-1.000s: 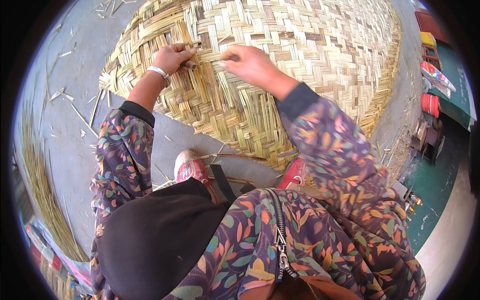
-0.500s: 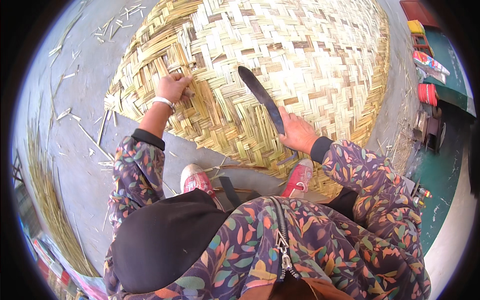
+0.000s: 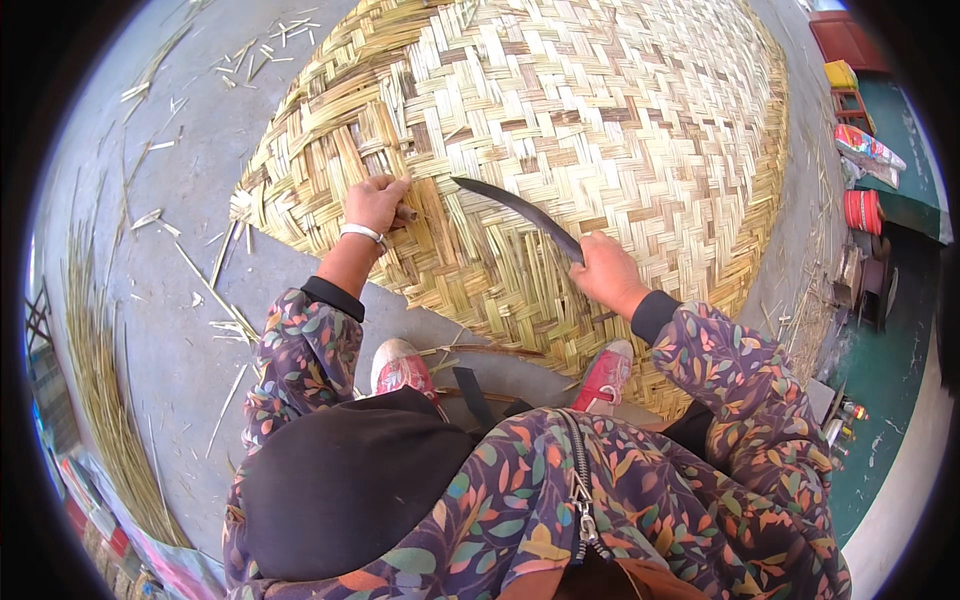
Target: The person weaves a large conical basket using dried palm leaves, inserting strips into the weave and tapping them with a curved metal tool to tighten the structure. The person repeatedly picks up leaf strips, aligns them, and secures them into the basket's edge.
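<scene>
Together, right hand (image 3: 605, 272) fingers clamp a dark curved knife (image 3: 520, 212); left hand (image 3: 375, 202) fingers curl, pinching mat (image 3: 620, 110) strips.

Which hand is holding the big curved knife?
The right hand grips the dark curved knife; the left hand, wearing a white bracelet, just presses the woven mat.

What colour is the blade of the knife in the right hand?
Dark, nearly black: the curved knife in the right hand, clearest in the head view.

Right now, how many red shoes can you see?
2. The left red shoe is on the grey floor by the woven mat; the right red shoe rests on the mat's near edge. Clothing partly hides both.
</scene>
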